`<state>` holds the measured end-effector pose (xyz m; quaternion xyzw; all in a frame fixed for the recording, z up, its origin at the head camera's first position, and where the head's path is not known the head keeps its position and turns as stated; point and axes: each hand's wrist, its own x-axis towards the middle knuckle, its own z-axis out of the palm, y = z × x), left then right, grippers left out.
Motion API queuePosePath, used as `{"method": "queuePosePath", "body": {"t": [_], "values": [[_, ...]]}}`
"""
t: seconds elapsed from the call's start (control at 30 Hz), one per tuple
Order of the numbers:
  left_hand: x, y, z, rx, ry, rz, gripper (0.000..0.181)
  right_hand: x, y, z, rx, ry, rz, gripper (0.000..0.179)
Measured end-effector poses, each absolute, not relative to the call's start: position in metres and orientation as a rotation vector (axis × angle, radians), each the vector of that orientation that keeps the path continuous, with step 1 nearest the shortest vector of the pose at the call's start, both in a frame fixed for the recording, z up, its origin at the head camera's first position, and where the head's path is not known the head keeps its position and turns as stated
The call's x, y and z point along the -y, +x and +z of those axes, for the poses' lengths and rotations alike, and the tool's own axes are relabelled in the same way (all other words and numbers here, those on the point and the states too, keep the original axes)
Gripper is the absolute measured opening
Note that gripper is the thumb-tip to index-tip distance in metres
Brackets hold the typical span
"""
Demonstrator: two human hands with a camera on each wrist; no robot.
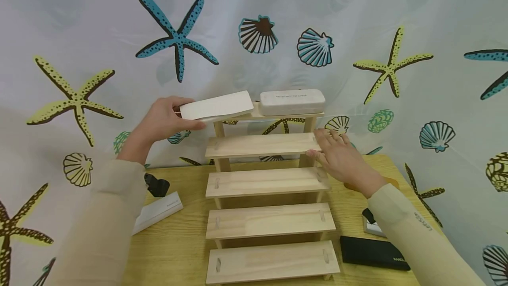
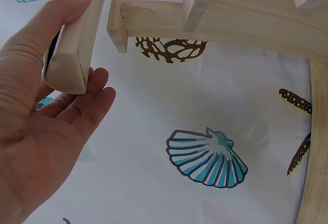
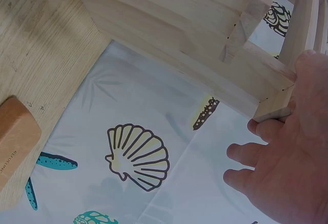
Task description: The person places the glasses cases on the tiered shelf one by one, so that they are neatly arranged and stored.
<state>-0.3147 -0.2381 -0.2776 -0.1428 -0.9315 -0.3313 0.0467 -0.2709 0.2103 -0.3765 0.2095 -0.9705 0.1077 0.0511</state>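
My left hand (image 1: 164,118) grips a white glasses case (image 1: 216,106) by its left end, thumb on one side and fingers on the other. The case tilts slightly, its right end over the left part of the top shelf (image 1: 255,111) of a stepped wooden rack (image 1: 271,223). In the left wrist view the case (image 2: 77,42) shows a dark seam along its side. A second white glasses case (image 1: 292,102) with small print lies on the top shelf's right. My right hand (image 1: 341,156) rests at the right end of the second shelf, thumb by its front edge, fingers straight.
The rack stands on a wooden table (image 1: 170,250). At left lie a white case (image 1: 160,211) and a black object (image 1: 156,185). To the right are a black case (image 1: 373,253) and a brown case (image 3: 18,139). A shell-and-starfish curtain (image 1: 222,8) hangs close behind.
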Motion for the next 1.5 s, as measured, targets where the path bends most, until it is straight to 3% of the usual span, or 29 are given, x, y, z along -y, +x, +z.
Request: {"method": "queuePosePath", "body": {"t": [1.0,1.3,1.5], "values": [[0.224,-0.332,-0.284,2.872,-0.494,-1.147,0.070,-0.209,-0.270,-0.373,2.973,0.648,0.316,0.078],[0.220,-0.334,-0.288,2.853,-0.491,-1.149,0.086,-0.210,-0.269,-0.374,2.965,0.650,0.319,0.078],[0.218,-0.334,-0.291,2.812,-0.489,-1.202,0.085,-0.210,-0.270,-0.375,2.958,0.649,0.305,0.078]]}}
